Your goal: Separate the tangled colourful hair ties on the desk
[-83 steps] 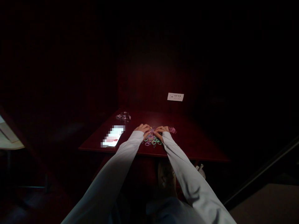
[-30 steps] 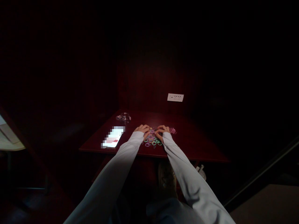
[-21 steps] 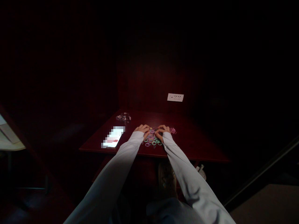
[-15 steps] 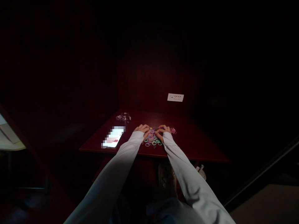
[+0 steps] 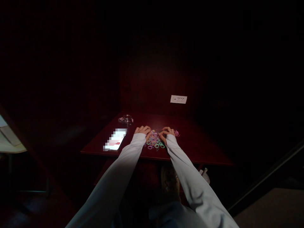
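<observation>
A loose pile of small coloured hair ties (image 5: 155, 143), in green, purple, pink and yellow, lies on the dark red table (image 5: 190, 148). Over its left side rests my left hand (image 5: 142, 130), fingers bent forward and the thumb apart from them. My right hand (image 5: 168, 131) mirrors it at the right side, thumb and forefinger pointing in toward the pile with a gap between them. Fingertips of both hands touch or hover just above the hair ties; which, I cannot tell. No held piece can be made out. A pinkish clump of hair ties (image 5: 176, 133) sits just beyond my right hand.
A lit phone (image 5: 115, 140) with a blurred screen lies left of my left arm. Behind it stands a clear container (image 5: 127, 118) with small pinkish items beside it. A white wall socket (image 5: 178, 99) is on the back panel. Dark partitions flank the table.
My hands have drawn slightly apart, the left one to the left and the right one to the right. More of the pile's middle shows between them.
</observation>
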`<state>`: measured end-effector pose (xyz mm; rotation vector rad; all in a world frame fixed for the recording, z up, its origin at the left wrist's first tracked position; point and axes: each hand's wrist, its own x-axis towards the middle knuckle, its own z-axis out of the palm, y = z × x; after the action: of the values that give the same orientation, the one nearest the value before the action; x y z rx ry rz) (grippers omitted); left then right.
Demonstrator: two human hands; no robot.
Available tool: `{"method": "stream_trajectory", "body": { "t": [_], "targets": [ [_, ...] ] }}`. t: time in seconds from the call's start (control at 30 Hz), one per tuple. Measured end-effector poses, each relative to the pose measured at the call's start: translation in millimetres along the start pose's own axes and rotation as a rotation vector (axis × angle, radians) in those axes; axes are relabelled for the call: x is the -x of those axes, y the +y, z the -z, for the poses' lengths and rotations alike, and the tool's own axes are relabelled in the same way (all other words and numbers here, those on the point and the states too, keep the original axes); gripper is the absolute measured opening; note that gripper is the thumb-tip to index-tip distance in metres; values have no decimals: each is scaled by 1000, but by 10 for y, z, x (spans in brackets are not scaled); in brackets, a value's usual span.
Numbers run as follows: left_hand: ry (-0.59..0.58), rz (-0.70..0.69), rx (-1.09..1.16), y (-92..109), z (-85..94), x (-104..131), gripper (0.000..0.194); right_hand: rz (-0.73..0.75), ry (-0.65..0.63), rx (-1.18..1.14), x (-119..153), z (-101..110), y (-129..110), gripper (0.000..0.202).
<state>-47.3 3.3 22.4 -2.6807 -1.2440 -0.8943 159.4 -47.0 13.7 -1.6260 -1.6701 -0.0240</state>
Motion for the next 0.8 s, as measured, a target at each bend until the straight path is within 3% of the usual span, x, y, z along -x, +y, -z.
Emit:
{"method": "stream_trajectory", "body": {
  "t": [0.6,0.8],
  "targets": [
    [10,114,-81,54,94,5,24,-21,145,22,26,-21,34,20],
    [33,149,-79,67,103,6,24,-44,137,21,31,14,22,19]
  ]
}}
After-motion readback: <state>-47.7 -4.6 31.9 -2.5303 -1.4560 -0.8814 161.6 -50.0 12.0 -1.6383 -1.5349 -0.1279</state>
